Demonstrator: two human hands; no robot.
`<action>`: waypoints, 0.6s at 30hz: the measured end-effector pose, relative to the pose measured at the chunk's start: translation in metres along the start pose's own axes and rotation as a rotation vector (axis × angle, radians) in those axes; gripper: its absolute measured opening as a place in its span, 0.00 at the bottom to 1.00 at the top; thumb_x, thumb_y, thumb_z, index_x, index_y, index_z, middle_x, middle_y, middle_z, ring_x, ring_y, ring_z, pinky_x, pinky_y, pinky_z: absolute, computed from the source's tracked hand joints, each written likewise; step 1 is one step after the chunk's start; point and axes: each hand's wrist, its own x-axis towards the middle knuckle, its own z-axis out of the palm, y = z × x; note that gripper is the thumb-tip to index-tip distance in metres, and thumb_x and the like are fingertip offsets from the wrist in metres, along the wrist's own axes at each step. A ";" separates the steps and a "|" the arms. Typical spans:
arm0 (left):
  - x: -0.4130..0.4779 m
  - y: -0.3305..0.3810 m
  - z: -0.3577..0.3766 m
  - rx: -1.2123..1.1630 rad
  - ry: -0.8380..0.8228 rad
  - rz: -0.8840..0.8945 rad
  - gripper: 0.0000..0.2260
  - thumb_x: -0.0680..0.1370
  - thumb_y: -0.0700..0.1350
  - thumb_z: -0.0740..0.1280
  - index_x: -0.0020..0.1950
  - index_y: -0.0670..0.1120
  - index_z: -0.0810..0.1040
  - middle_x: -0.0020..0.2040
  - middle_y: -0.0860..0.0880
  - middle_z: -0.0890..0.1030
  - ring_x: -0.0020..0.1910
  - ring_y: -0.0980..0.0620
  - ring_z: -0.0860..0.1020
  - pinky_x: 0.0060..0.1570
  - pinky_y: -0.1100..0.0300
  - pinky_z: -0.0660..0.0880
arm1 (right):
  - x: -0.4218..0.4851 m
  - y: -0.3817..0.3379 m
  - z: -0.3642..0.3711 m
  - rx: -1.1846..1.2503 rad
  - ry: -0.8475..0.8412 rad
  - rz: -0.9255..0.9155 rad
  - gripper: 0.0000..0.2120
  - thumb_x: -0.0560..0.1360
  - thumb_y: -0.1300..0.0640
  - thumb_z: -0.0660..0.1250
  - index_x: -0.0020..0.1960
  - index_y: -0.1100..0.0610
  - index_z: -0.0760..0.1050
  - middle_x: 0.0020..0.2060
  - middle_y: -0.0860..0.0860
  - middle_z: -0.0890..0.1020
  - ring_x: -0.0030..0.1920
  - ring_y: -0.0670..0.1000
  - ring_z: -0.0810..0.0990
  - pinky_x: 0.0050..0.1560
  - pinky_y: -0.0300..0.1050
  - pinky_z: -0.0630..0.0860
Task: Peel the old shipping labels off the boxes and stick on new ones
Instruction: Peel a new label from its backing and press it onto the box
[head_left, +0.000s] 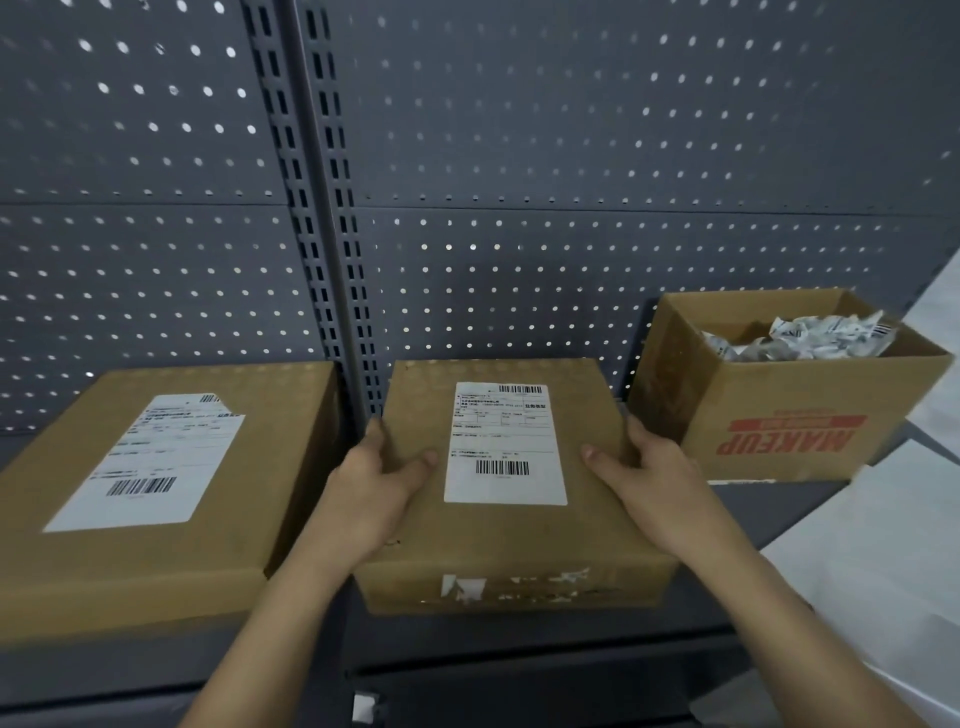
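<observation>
Three cardboard boxes sit on a dark shelf (519, 644) before a pegboard wall (571, 130). The left box (130, 561) is closed and carries one white label (150, 462) with a torn upper corner. The left hand (376, 483) and right hand (647, 475) flank the middle box (514, 540), fingers wrapped round its side edges and thumbs pressed on the lid, grasping it. One shipping label (505, 444) lies flat and whole on that lid; scraps of torn paper (467, 587) cling to its front face. At right, an open box (779, 415) printed MAKEUP holds crumpled label waste (800, 335), too jumbled to count. The step in hand looks like positioning the middle box. Next, if this label is an old one, one hand must let go and lift a corner of it.
</observation>
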 end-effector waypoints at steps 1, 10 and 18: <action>-0.001 -0.002 0.001 -0.058 0.010 -0.009 0.29 0.78 0.51 0.68 0.76 0.48 0.62 0.55 0.59 0.77 0.43 0.64 0.75 0.34 0.75 0.69 | 0.001 0.004 0.001 0.074 0.015 0.014 0.22 0.76 0.43 0.66 0.67 0.49 0.71 0.49 0.44 0.82 0.49 0.48 0.81 0.48 0.44 0.78; -0.012 -0.010 0.003 -0.193 0.033 0.004 0.13 0.77 0.50 0.70 0.60 0.50 0.78 0.46 0.55 0.86 0.43 0.57 0.84 0.39 0.63 0.77 | -0.008 0.014 0.003 0.495 -0.021 0.015 0.12 0.76 0.53 0.70 0.58 0.51 0.78 0.46 0.45 0.86 0.42 0.42 0.84 0.35 0.31 0.77; -0.025 -0.017 -0.012 -0.185 -0.061 0.110 0.12 0.77 0.49 0.70 0.60 0.53 0.78 0.47 0.57 0.85 0.43 0.58 0.84 0.36 0.67 0.77 | -0.055 0.009 0.008 0.453 0.108 0.020 0.13 0.75 0.51 0.70 0.59 0.49 0.78 0.45 0.42 0.85 0.45 0.41 0.84 0.42 0.33 0.78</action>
